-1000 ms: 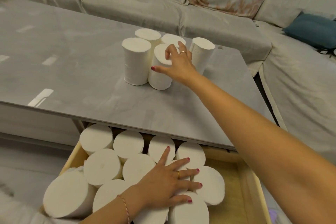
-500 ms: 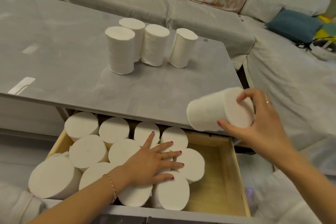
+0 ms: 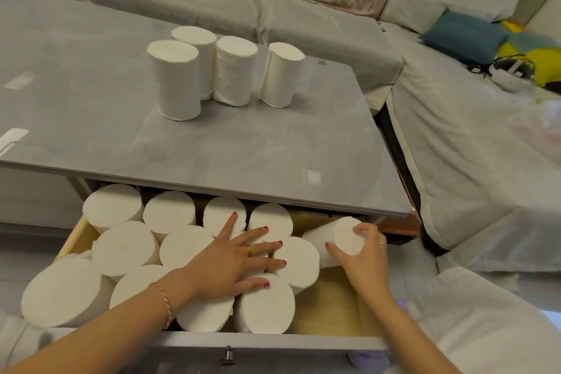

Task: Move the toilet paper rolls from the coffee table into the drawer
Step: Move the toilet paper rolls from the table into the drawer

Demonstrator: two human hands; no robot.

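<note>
A single head-worn camera looks forward and steeply down from above the near edge of the drawer (image 3: pixel 331 307). Its wide angle bends straight lines at the borders. Closest to the lens are both forearms, entering from the bottom edge, and the drawer front below them. The table (image 3: pixel 243 143) fills the middle ground, seen obliquely from its near long side. The sofa (image 3: pixel 303 9) runs across the top and down the right.
</note>
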